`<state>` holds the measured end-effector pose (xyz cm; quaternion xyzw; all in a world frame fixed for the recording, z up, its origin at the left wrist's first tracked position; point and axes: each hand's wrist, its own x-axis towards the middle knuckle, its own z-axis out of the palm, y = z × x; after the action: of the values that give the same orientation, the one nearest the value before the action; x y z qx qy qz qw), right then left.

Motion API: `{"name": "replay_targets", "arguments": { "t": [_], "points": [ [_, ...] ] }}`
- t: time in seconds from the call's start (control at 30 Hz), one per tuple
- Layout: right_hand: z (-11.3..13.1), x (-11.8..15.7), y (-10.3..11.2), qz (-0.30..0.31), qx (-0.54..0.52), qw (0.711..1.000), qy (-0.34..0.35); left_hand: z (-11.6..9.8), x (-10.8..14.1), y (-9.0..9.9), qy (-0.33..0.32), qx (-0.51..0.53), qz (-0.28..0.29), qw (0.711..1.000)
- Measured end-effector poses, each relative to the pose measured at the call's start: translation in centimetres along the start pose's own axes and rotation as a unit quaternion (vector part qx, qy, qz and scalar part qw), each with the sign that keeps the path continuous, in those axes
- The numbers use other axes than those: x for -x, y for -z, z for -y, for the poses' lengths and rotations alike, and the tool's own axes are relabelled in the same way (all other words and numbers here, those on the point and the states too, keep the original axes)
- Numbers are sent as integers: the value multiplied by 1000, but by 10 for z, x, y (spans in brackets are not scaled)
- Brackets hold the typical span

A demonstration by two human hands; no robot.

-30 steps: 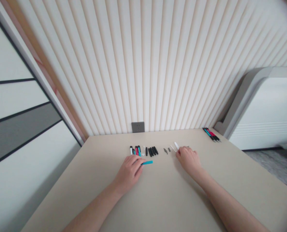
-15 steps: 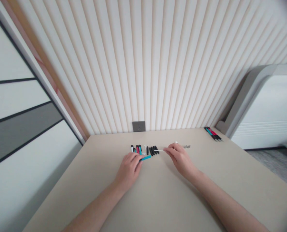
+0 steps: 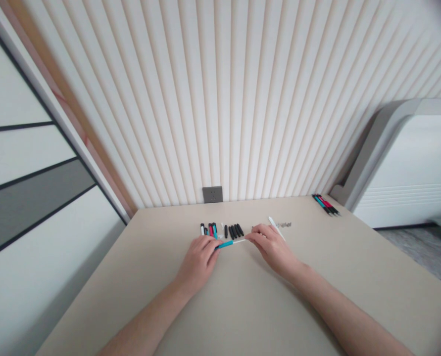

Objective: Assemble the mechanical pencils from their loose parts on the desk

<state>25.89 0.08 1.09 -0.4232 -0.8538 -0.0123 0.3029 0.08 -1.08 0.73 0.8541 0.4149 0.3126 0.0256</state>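
Observation:
My left hand (image 3: 202, 252) is closed around a blue pen barrel (image 3: 226, 244), which points to the right. My right hand (image 3: 268, 242) pinches a thin white pen refill (image 3: 239, 241). The refill's left end meets the open end of the barrel; how far it reaches inside is hidden. Just behind the hands lies a row of black pen grips (image 3: 236, 231). Pen barrels with black ends (image 3: 210, 229), in white, red and blue, lie behind my left hand. A white stick (image 3: 274, 225), perhaps another refill, lies behind my right hand, partly covered by it.
Small grey pieces (image 3: 285, 225), probably springs or tips, lie beyond my right hand. Several whole pens (image 3: 326, 205) in blue, red and black rest at the table's far right corner. A ribbed wall with a dark socket (image 3: 212, 194) borders the beige table (image 3: 220, 306).
My right hand has moved slightly left and nearer, bringing the white refill to the blue barrel's end. More of the white stick behind it now shows. My left hand stays in place.

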Motion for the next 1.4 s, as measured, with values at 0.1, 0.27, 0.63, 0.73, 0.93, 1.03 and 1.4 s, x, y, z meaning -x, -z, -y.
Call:
{"name": "replay_targets", "arguments": {
  "t": [0.1,0.27,0.63,0.73,0.93,1.03,1.4],
  "points": [
    [4,0,-1,-1,-3,1000,23,0,0,0,-11,4,17,1000],
    [12,-1,-1,-9,-23,998,62,-3,-1,2,-31,6,29,999],
    [19,-3,5,4,-36,997,68,1,0,0,-7,29,18,999],
    [13,-2,3,-3,-28,999,28,5,1,-1,13,35,-5,999],
    [9,-3,2,17,-21,999,28,3,1,-1,-10,30,4,999],
    [9,-3,3,32,-22,998,49,4,1,-2,-11,27,10,1000],
    [9,-2,4,39,-31,997,60,5,1,-2,-21,14,22,999]
  ]
}}
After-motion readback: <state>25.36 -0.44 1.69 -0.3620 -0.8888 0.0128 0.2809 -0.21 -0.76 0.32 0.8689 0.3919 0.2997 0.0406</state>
